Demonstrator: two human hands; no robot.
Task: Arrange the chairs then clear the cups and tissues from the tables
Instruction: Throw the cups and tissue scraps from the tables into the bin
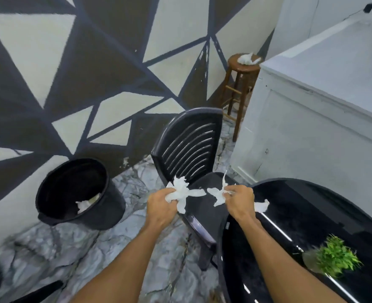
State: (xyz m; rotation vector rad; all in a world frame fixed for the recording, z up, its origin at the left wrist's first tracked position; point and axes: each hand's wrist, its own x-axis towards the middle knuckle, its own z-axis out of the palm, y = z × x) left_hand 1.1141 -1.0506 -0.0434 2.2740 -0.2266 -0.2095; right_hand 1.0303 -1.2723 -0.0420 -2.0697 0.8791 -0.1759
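Observation:
My left hand (pixel 162 205) grips a crumpled white tissue (pixel 184 192) over the seat of a black plastic chair (pixel 189 145). My right hand (pixel 240 201) holds another white tissue (pixel 219 195), with a further piece (pixel 261 206) sticking out by its right side, at the edge of a glossy black table (pixel 311 217). The chair stands tucked against the table's far left edge. More tissues (pixel 248 59) lie on a wooden stool (pixel 238 84) further back.
A black bin (pixel 75 193) with white tissue inside stands on the marble floor to the left, by the painted wall. A small green plant (pixel 333 256) sits on the table. A white counter (pixel 316 110) fills the right side.

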